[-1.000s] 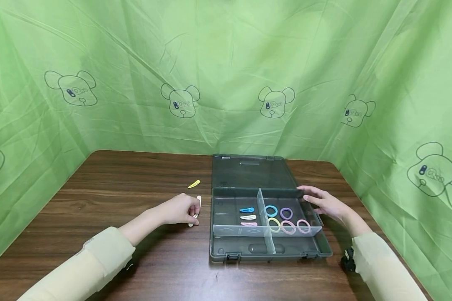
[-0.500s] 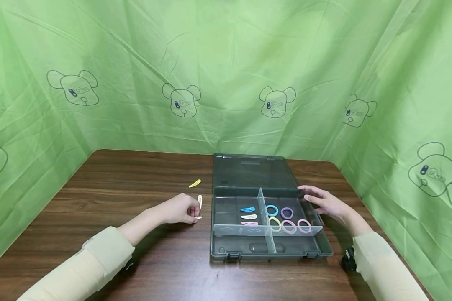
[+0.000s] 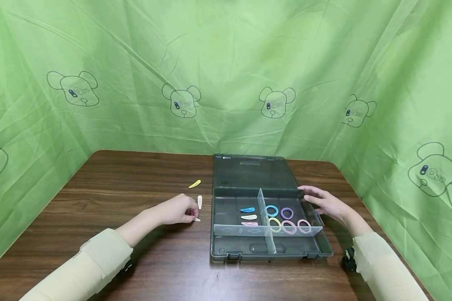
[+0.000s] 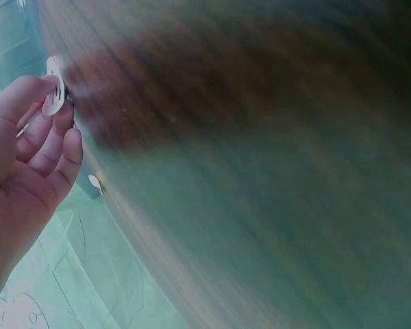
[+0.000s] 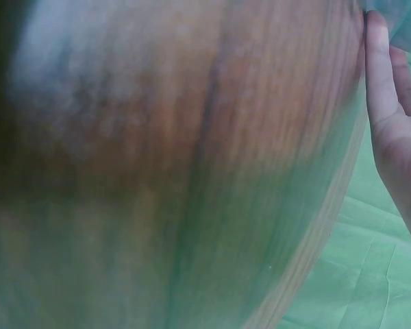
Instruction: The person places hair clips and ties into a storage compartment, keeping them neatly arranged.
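Note:
My left hand [image 3: 178, 210] pinches a pale snap hair clip [image 4: 55, 88] between thumb and fingertips, low over the table left of the box. Just beyond it lies another pale hair clip [image 3: 200, 202], with a yellow hair clip [image 3: 194, 184] farther back. A dark translucent divided box [image 3: 239, 255] stands with its lid [image 3: 250, 171] laid back. In its back left compartment are a blue clip [image 3: 247, 210], a cream clip [image 3: 249, 217] and a pink clip [image 3: 250, 224]. My right hand [image 3: 325, 205] rests at the box's right edge, fingers extended.
Several hair ties, among them a blue hair tie [image 3: 272, 211] and a purple hair tie [image 3: 286, 213], lie in the back right compartment. Clear dividers [image 3: 233, 230] split the box. A green curtain [image 3: 226, 75] surrounds the wooden table [image 3: 135, 175].
The pale hair clip under my left hand has turned from lying lengthwise below the fingers to sticking out at the fingertips. My right hand stays at the box edge.

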A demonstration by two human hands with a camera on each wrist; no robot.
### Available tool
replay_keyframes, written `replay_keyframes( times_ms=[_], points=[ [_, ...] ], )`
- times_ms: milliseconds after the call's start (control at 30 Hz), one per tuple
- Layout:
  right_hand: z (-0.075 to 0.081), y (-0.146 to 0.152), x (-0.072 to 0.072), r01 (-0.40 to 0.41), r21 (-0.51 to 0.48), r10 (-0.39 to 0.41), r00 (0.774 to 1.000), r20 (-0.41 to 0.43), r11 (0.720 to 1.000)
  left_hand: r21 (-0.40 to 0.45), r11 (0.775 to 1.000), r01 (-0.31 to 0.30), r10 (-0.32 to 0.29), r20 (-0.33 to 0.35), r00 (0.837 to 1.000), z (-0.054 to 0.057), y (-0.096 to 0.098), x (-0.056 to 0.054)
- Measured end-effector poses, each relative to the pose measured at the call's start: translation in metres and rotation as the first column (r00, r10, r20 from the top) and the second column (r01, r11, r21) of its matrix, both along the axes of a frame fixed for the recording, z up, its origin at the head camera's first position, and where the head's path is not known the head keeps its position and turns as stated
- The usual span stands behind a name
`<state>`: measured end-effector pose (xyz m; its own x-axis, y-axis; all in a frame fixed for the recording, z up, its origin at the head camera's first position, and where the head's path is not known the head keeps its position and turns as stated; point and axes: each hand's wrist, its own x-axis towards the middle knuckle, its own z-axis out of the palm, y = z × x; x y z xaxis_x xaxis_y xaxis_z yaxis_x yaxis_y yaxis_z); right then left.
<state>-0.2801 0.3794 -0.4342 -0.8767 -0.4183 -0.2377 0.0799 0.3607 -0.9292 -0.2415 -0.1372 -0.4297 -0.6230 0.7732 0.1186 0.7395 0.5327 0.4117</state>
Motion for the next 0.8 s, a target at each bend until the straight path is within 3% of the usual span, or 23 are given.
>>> replay_keyframes(
  times_ms=[367,800],
  points=[
    [0.001,-0.001,0.003,-0.003,-0.009,0.003,1.0,-0.006,1.0,0.015,1.0,0.012,-0.012,0.004,1.0,0.005,0.0,0.002],
    [0.002,-0.002,0.002,-0.007,-0.004,0.007,1.0,-0.01,1.0,0.084,0.996,-0.009,0.008,0.009,1.0,0.027,0.005,0.0]
  ],
)
